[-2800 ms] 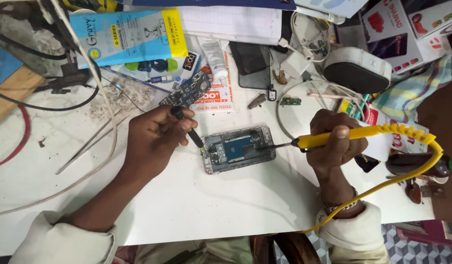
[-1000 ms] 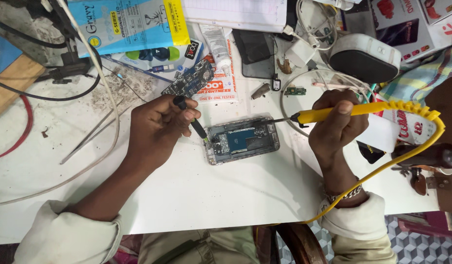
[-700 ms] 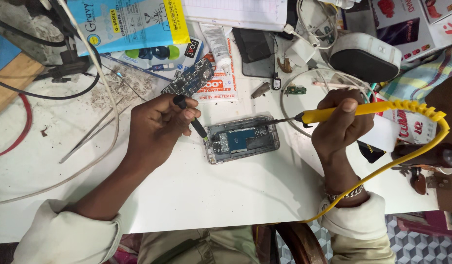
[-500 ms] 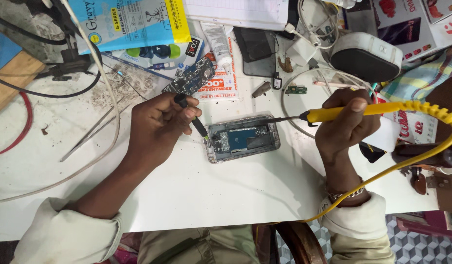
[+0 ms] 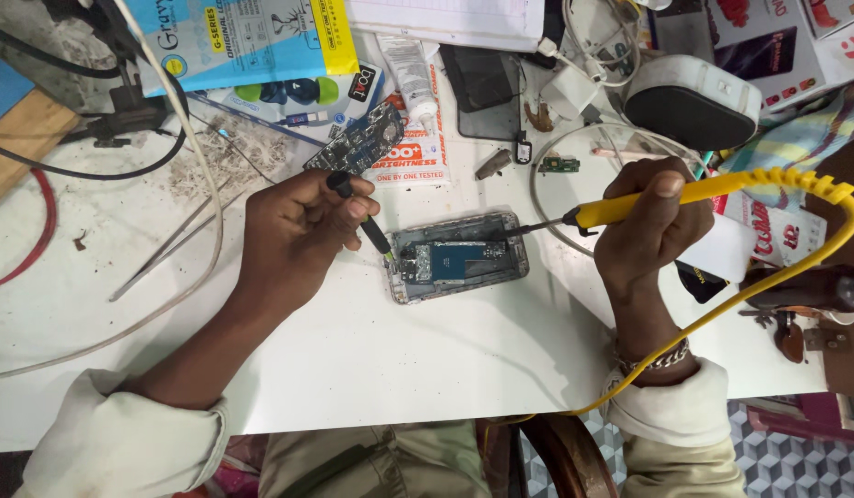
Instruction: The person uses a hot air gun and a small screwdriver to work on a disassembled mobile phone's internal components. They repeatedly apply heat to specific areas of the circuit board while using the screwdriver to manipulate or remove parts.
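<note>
Lying opened phone chassis (image 5: 459,261), blue board exposed, silver rim

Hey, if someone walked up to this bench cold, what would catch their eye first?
Probably the opened phone lying mid-table on the white table, its insides showing. The right hand holds a yellow-handled iron with its tip at the phone's right end, while the left hand holds a black probe to its left end.
</note>
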